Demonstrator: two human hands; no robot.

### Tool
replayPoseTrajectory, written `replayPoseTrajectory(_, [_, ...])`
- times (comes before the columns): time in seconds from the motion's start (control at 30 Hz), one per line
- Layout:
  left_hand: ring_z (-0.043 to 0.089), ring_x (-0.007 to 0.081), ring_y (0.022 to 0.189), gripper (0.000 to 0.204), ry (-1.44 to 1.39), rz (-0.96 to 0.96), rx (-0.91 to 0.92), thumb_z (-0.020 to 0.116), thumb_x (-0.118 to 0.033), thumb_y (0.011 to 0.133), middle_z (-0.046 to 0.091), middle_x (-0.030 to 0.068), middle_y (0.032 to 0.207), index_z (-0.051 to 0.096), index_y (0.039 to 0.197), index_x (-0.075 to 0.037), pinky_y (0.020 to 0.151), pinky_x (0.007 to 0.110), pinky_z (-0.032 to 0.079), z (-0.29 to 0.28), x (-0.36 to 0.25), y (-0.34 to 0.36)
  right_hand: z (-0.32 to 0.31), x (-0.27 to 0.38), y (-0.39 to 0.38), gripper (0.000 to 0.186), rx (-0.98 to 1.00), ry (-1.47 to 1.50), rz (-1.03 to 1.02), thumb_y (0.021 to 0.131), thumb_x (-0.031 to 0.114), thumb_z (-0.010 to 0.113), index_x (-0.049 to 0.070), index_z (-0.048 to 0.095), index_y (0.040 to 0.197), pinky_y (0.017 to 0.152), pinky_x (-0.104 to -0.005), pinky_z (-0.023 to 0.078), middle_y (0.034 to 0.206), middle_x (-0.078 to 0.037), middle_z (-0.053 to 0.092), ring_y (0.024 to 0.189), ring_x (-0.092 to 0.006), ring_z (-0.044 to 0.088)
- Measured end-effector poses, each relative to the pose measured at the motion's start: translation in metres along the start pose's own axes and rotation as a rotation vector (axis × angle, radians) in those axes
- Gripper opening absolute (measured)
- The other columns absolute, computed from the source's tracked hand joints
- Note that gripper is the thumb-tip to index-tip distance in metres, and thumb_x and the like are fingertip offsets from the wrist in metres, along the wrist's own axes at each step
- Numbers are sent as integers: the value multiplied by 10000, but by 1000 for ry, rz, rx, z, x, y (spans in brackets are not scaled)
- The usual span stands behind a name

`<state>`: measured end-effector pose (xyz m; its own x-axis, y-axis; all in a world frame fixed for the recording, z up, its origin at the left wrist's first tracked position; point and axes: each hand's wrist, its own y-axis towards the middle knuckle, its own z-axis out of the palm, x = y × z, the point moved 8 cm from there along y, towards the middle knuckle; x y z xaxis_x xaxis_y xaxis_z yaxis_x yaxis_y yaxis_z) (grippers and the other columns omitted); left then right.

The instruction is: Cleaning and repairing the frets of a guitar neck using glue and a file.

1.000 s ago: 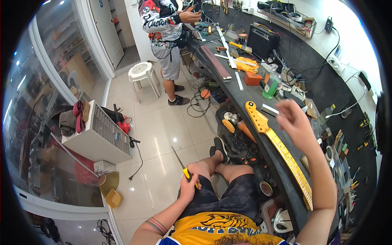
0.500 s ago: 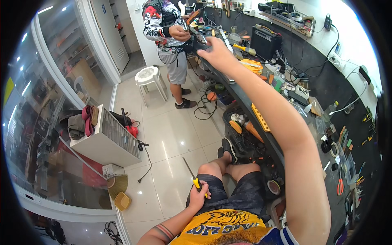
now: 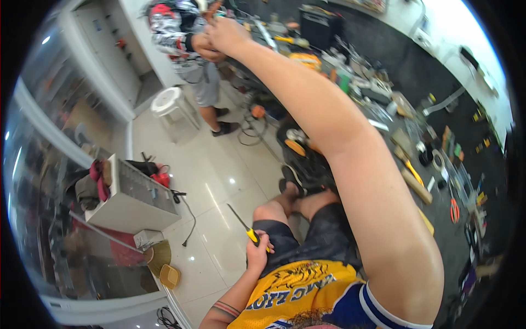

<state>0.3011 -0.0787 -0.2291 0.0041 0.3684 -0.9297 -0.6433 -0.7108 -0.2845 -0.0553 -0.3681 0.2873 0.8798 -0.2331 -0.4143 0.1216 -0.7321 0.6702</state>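
Near my left thigh my left hand (image 3: 256, 251) is closed round the handle of a yellow-and-black-handled tool (image 3: 252, 236). Its long, thin dark shaft points up and away; whether it is a file or a screwdriver I cannot make out. My right arm stretches far forward over the bench. At its end my right hand (image 3: 229, 37) meets a co-worker's hand (image 3: 206, 48). The fingers there overlap and are smeared, so anything between them is hidden. Just above is a brownish-orange object (image 3: 213, 10), also blurred.
A cluttered workbench (image 3: 392, 143) runs along my right, with orange-handled scissors (image 3: 454, 210), tape rolls and a black amplifier box (image 3: 319, 27). A white stool (image 3: 169, 102) stands ahead. On the left are a white cabinet (image 3: 134, 198) and a cord on the tiles.
My right hand has gone farther forward and now meets the co-worker's hand. The view has shifted to the right and blurred. My left hand keeps its hold on the tool.
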Motion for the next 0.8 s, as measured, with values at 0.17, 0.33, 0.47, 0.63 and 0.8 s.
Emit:
replayPoseTrajectory(0.17, [698,174,717,206,11,60,-88,637,-168,1160,657,83,883,593,1266,3,597,315,607,-2,-5,8,-57,-86,-53,277,-145,26,87,1114,307,627,117,789,1235,980,-471,604,1320,-135,776,1223,-319,748])
replayPoseTrajectory(0.33, [695,191,707,229,10,39,-123,627,-212,1172,657,86,897,575,1277,-15,571,320,589,-19,0,8,-241,-118,-227,335,205,601,431,1152,278,572,-22,695,1238,968,-481,555,1103,-230,760,1062,-374,736])
replayPoseTrajectory(0.47, [663,159,707,226,92,59,-20,660,-170,1150,638,68,936,571,1294,-20,592,304,569,11,-11,17,-294,-182,-452,141,597,162,726,1148,170,566,45,610,1196,974,-390,582,1055,-119,674,1037,-286,725])
replayPoseTrajectory(0.63, [618,101,715,298,165,68,138,754,-29,1065,622,55,1014,577,1305,-21,623,257,537,65,-27,27,-374,-196,-716,215,823,-62,1046,1121,71,541,6,519,1324,947,-540,563,1229,-304,719,1124,-518,706])
replayPoseTrajectory(0.8, [594,90,697,332,202,74,375,758,-22,1060,635,40,990,569,1333,-10,617,234,506,144,-62,29,-426,-182,-877,254,1271,-357,1369,1082,76,541,19,584,1326,948,-582,573,1258,-294,759,1169,-494,739])
